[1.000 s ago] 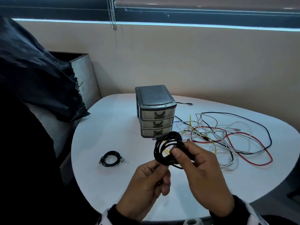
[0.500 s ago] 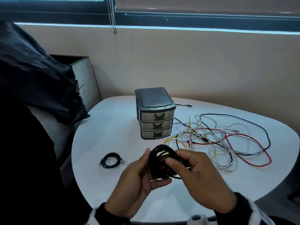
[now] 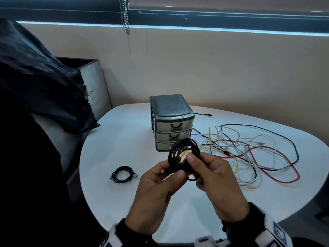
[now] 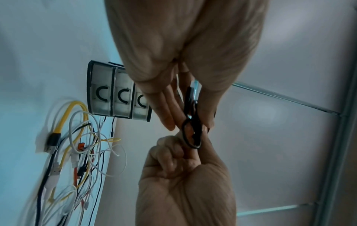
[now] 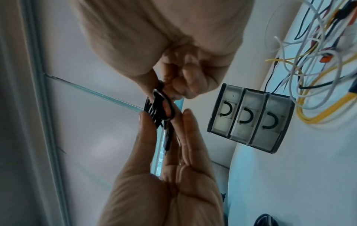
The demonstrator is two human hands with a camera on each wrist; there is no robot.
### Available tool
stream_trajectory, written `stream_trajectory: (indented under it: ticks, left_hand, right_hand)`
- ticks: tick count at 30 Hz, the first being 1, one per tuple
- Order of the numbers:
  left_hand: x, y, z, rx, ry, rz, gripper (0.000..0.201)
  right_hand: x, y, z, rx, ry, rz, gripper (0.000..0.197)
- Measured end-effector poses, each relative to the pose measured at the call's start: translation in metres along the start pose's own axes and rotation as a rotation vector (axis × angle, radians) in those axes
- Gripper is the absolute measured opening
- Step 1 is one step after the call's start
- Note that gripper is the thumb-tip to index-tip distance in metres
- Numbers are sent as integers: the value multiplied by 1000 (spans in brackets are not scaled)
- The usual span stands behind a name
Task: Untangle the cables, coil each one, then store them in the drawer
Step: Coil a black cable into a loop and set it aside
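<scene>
Both hands hold a black coiled cable (image 3: 183,154) up over the white table (image 3: 124,139), in front of the drawer unit. My left hand (image 3: 175,175) pinches the coil's lower part between thumb and straight fingers (image 4: 168,113). My right hand (image 3: 193,164) grips the coil (image 5: 162,110) from the right, its thumb on top and its fingers curled (image 5: 193,85). A small loop (image 4: 191,137) sticks out between the hands. The grey three-drawer unit (image 3: 171,122) has all its drawers closed. A tangle of white, red, yellow and black cables (image 3: 249,152) lies to its right.
A second, smaller coiled black cable (image 3: 122,174) lies on the table to the left of my hands. A dark bag over a bin (image 3: 44,86) stands off the table's left edge. The wall runs close behind the drawer unit.
The left hand has moved from under the coil to pinch its lower part with the thumb. The coil sits a little higher and nearer the drawer unit. The right hand keeps its grip.
</scene>
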State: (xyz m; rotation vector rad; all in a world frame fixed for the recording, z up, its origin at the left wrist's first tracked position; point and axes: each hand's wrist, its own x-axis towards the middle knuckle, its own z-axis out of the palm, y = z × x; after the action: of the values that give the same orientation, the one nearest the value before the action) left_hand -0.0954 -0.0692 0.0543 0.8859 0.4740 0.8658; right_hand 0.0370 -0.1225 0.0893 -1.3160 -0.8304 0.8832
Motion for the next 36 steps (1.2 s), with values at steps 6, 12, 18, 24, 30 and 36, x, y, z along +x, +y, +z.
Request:
stream_trajectory:
  ticks: [6, 12, 18, 24, 30, 36]
  left_hand:
    - [3, 2, 0, -22, -2, -51, 22]
    - [5, 10, -2, 7, 5, -78, 13]
    - [-2, -1, 4, -26, 2, -123, 30]
    - [-3, -7, 11, -81, 65, -117, 36]
    - [2, -2, 8, -64, 126, 6, 38]
    - [2, 2, 0, 141, 95, 13, 45]
  right_hand:
    - [2, -1, -4, 73, 15, 54, 27]
    - [-4, 4, -1, 62, 7, 71, 20]
    - [-3, 6, 0, 116, 89, 104, 27]
    - [-4, 9, 2, 159, 141, 128, 27]
    - [-5, 4, 2, 207, 143, 114, 20]
    - [-8, 6, 1, 76, 32, 70, 22]
